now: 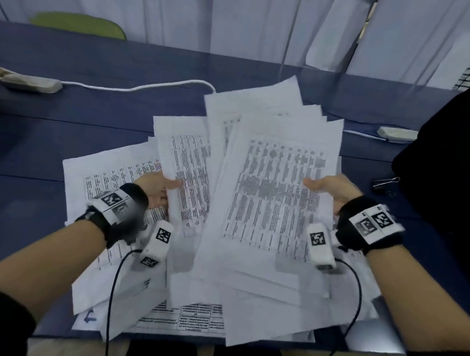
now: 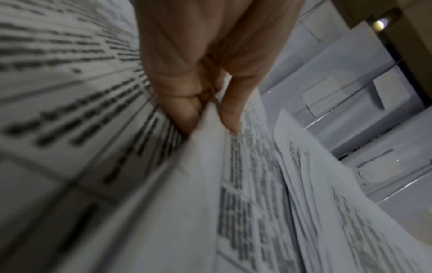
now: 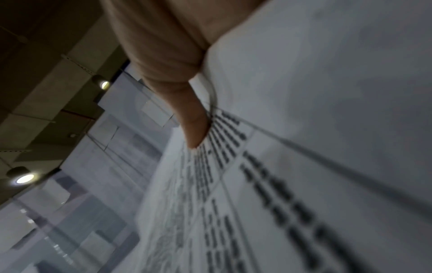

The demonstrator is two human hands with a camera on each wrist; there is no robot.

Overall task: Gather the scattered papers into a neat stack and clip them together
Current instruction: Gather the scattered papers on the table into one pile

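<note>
Centre of the frame: a person's left hand (image 1: 159, 187) and right hand (image 1: 332, 190) each pinch an edge of a fanned, uneven bundle of printed papers (image 1: 268, 195) lifted off the blue table (image 1: 70, 124). More sheets lie loose beneath. Stacking looks half done. The binder clip (image 1: 385, 181) waits unused at right; a power strip (image 1: 26, 81) sits upper left.
</note>
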